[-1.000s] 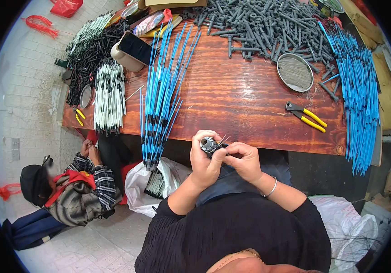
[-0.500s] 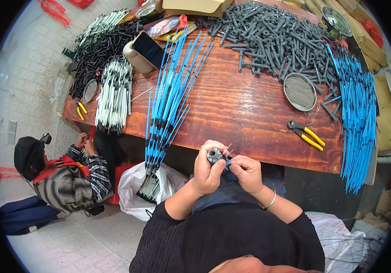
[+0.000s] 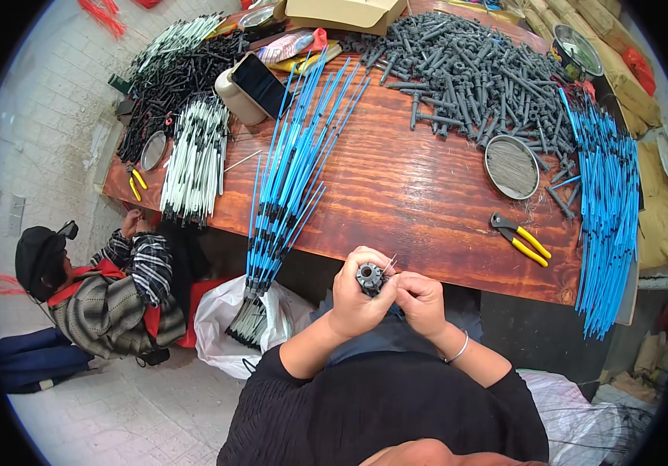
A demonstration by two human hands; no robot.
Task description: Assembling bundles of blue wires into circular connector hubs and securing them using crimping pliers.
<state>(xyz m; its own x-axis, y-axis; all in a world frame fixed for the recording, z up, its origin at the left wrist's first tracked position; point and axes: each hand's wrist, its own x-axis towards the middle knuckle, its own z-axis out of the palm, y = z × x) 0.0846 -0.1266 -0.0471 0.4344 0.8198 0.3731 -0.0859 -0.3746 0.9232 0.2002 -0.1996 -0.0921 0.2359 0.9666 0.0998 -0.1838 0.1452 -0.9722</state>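
Note:
My left hand (image 3: 356, 299) is wrapped round a dark grey, tube-like hub (image 3: 370, 278) with a notched rim, its round hole facing up. Close beside it, my right hand (image 3: 423, 301) has thumb and fingers pressed together at the hub's side; what they pinch is hidden. Thin wires (image 3: 391, 265) stick up between the two hands. Both hands are held just off the table's front edge. To their left, a fanned bundle of blue rods (image 3: 291, 167) with black joints lies across the edge.
On the wooden table (image 3: 396, 186) are a heap of grey plastic tubes (image 3: 474, 78), a dish of fine pins (image 3: 512, 167), yellow-handled cutters (image 3: 522, 239), blue rods (image 3: 607, 225), white rods (image 3: 194, 159) and a phone (image 3: 260, 84). A co-worker (image 3: 109, 287) sits at left, near a white bag (image 3: 213, 318).
The blue piece seen between my hands is now mostly hidden. My hands have shifted slightly lower and stay together at the hub. The view has moved a little.

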